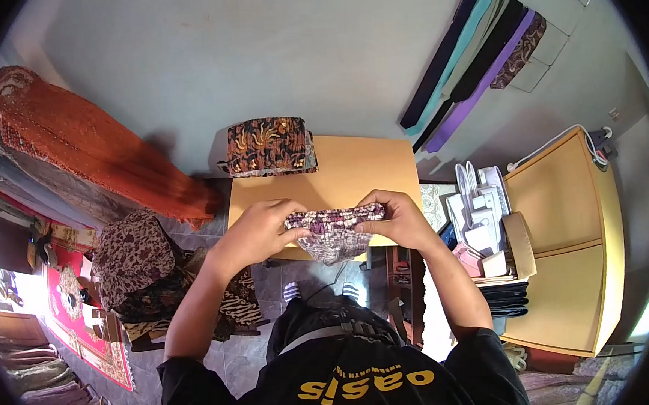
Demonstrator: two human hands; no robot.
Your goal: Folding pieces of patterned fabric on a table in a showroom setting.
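Observation:
A purple and cream patterned cloth item with a gathered, elastic-looking top edge (pixel 331 222) is stretched between my hands. My left hand (pixel 261 229) pinches its left end, thumb in front and fingers behind. At the other end my right hand (pixel 396 214) grips it in the same way. The lower part of the cloth hangs in a bunch over the front edge of a light wood-coloured table (pixel 356 166). At the table's back left lies a folded stack of batik-patterned cloth (pixel 268 146), black with orange and yellow motifs.
To the left, a seat heaped with patterned cloth (pixel 133 258) stands beside a hanging orange garment (pixel 89 145). Neckties or sashes (pixel 467 57) hang from a wall grid. At right are a wooden cabinet (pixel 559 242) and packaged goods (pixel 484 219). A cable (pixel 332 278) crosses the floor near my feet.

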